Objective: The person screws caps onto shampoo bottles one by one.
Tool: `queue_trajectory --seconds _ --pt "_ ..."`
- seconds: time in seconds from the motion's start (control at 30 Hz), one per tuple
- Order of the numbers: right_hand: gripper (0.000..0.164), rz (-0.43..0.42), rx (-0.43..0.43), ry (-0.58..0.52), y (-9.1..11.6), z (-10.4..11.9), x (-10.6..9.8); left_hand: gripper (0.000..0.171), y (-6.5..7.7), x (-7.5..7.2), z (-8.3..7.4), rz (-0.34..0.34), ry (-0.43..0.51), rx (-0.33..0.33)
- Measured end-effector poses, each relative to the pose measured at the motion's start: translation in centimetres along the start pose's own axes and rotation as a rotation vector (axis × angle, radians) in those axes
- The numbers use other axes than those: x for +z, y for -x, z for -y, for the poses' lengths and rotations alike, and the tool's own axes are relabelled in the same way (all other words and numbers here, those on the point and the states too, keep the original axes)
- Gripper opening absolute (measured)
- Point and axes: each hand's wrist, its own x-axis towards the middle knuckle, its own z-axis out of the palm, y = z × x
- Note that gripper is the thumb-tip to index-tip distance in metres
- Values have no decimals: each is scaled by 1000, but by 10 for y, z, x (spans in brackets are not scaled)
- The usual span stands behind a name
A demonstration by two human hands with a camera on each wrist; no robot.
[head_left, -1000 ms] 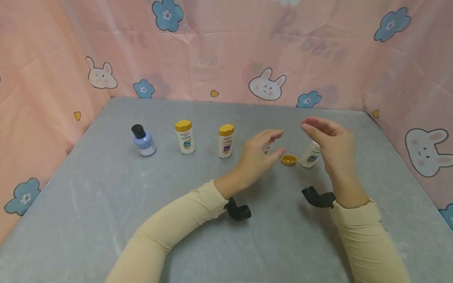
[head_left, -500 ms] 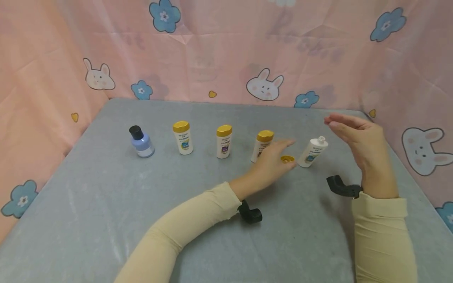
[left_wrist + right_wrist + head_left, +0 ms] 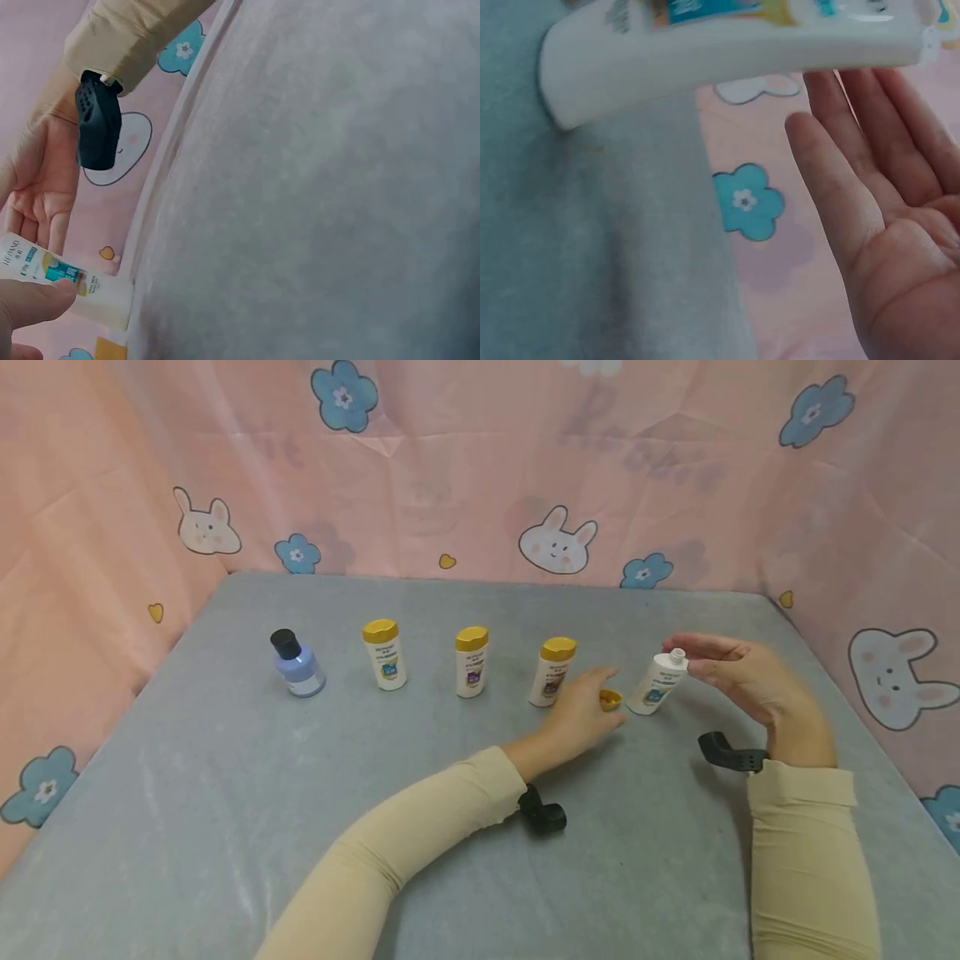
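Note:
An uncapped white bottle (image 3: 656,683) with a bare white spout leans slightly right on the grey table. My right hand (image 3: 765,689) is beside its upper part, fingers straight and reaching behind the neck; in the right wrist view the thumb (image 3: 832,180) is apart from the bottle. A yellow cap (image 3: 611,700) lies left of the bottle's base. Around that cap my left hand (image 3: 577,720) spreads its thumb and fingers, with no grip visible. The left wrist view shows its thumb (image 3: 37,301) in front of the white bottle and the cap's orange edge (image 3: 111,349) below.
Three white bottles with yellow caps stand left of the hands: a near one (image 3: 551,675), a middle one (image 3: 471,664) and a farther one (image 3: 386,657). A blue bottle with a black cap (image 3: 297,665) is farthest left. A pink printed curtain (image 3: 450,468) borders the table.
My left hand has moved right, toward the yellow cap. My right hand swung right, away from the white bottle, then came down and back to its neck.

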Motion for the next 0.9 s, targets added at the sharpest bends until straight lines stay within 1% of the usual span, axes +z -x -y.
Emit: queue_trajectory --seconds 0.1,0.17,0.23,0.3,0.43,0.57,0.67,0.8,0.9 --pt "44 58 0 -11 -5 -6 1 67 -1 2 1 -2 12 -30" --pt "44 100 -5 11 -7 -8 3 66 -1 3 2 -5 17 -45" --pt "43 125 2 30 -10 -9 5 66 -2 4 2 -7 24 -56" --pt "43 135 15 58 -12 -10 8 66 -3 6 3 -4 34 -70" --pt "42 156 24 54 -13 -12 9 63 -5 9 5 5 63 -90" --pt "41 165 18 41 -12 -14 10 57 -6 11 8 2 96 -91" --pt "41 134 33 48 -13 -15 11 54 -7 12 11 -16 107 -85" --pt "40 106 33 55 -14 -16 13 50 -8 12 12 -36 117 -82" --pt "40 100 32 60 -15 -17 15 46 -9 13 12 -41 131 -93"
